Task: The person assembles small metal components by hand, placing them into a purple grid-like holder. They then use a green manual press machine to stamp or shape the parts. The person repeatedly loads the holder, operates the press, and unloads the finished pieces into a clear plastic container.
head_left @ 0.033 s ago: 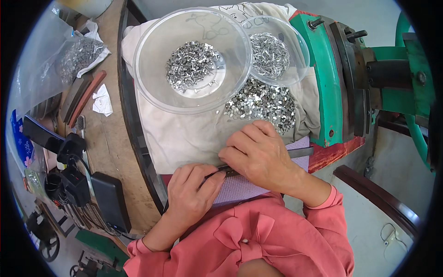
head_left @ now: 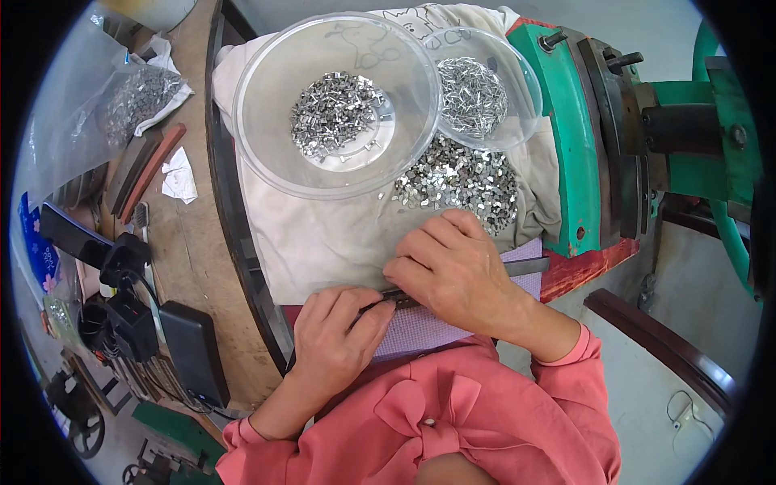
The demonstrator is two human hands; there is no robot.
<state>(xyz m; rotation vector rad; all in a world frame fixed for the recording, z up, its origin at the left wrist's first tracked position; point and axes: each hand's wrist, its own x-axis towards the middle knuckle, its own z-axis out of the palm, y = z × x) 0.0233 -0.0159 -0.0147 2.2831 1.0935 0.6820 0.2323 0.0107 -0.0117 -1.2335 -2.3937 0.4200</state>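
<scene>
Left fingers (head_left: 353, 298), dark strip (head_left: 527, 267) between tips

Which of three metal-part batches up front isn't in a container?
The loose pile by the right hand, lying on cloth; others sit in the large tub and smaller bowl.

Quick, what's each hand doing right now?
Left hand: closed, pinching a dark strip between thumb and fingers.
Right hand: fingers curled over the strip; whether it grips anything can't be told.
</scene>
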